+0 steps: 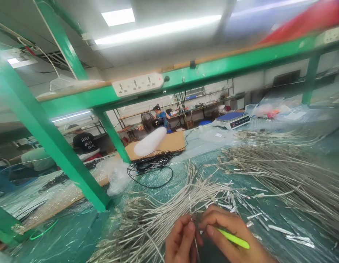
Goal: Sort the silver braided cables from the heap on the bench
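Note:
My left hand [183, 237], at the bottom of the head view, pinches a thin silvery cable [190, 208] that stands roughly upright between thumb and fingers. Just to its right, my right hand [226, 233] is closed around a bright yellow-green pen-like tool [233, 239]. The tool's front end is hidden by my fingers, so its kind does not show. Both hands' fingertips are close together at the cable. Behind them lies a fanned bundle of silvery cables [169, 204]. Scraps of foil [257, 212] are scattered to the right of my right hand.
A larger pile of silvery cables [290, 175] lies at right. Black cable coils [155, 162], a digital scale [232, 119] and plastic bags [281, 109] are farther back. Green frame posts [76, 171] and a power strip [138, 84] cross the view. Two people [85, 140] sit beyond.

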A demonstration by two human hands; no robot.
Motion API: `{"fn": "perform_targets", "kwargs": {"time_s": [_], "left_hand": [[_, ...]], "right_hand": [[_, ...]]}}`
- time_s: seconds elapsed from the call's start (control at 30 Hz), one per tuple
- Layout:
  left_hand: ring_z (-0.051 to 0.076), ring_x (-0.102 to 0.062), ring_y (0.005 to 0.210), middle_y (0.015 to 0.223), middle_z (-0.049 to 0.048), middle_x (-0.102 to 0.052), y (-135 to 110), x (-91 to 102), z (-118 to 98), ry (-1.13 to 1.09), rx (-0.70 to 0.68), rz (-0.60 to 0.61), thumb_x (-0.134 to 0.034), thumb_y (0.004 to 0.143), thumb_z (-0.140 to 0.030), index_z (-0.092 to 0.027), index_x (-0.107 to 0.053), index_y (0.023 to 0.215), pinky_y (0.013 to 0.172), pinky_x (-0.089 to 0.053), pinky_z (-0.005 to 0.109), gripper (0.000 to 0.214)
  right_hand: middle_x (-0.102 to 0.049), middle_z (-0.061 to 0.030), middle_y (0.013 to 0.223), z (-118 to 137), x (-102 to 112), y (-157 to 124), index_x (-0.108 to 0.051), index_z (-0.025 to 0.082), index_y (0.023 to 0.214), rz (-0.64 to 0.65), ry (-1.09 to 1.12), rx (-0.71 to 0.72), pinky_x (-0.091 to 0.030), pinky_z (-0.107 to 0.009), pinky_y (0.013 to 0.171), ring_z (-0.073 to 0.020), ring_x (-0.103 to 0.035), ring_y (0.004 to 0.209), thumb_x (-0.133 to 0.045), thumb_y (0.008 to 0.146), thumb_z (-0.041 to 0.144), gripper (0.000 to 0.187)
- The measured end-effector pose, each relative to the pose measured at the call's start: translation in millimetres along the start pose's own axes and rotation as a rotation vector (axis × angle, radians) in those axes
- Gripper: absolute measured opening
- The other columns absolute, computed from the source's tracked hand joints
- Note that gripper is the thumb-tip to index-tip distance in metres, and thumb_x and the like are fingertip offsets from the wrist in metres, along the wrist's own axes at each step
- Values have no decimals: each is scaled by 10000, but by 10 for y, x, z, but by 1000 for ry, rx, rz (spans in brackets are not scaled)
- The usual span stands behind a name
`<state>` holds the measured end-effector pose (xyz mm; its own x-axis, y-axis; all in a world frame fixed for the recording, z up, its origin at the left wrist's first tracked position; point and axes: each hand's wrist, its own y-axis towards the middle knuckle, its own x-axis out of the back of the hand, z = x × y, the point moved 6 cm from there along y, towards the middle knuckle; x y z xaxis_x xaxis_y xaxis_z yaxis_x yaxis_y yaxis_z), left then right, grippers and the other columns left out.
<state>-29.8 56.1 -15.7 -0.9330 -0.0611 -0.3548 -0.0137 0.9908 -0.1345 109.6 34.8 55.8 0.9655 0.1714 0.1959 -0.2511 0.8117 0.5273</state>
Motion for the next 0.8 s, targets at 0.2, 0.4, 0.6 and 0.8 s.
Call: {"fn": "perform_targets", "kwargs": {"time_s": [0.2, 0.4, 0.6, 0.8], "left_hand": [[16, -296, 326, 460, -13, -582, -5, -32, -50, 77, -58, 47, -807, 624, -510, -159, -718, 791, 372, -141, 150, 399], [31, -307, 344, 464, -16, -572, -8, -27, -21, 104, -35, 45, -805, 626, -509, -166, -714, 802, 363, -115, 151, 396], [40, -328, 368, 454, -20, -568, -2, -19, -12, 79, -42, 22, -811, 625, -498, -155, -710, 800, 398, -171, 148, 398], [30, -280, 334, 472, -15, -584, -7, -3, -19, 132, -70, 43, -776, 675, -500, -170, -717, 828, 362, -92, 165, 368]], "right_hand": [[-649, -51, 757, -114, 36, -37, -657, 185, 800, -51, 26, -62, -482, -261, 680, -171, -617, 719, -478, 950, 306, 263], [-658, -62, 773, -90, 0, -25, -672, 183, 832, 2, 54, -48, -488, -278, 716, -181, -625, 743, -470, 954, 338, 282], [-661, -65, 764, -32, 28, -13, -666, 185, 816, -12, 65, -36, -487, -282, 716, -188, -625, 752, -456, 959, 355, 306], [-608, -41, 719, -137, 75, -30, -666, 185, 784, -94, 28, -70, -466, -255, 625, -170, -593, 677, -475, 946, 370, 312]]}}
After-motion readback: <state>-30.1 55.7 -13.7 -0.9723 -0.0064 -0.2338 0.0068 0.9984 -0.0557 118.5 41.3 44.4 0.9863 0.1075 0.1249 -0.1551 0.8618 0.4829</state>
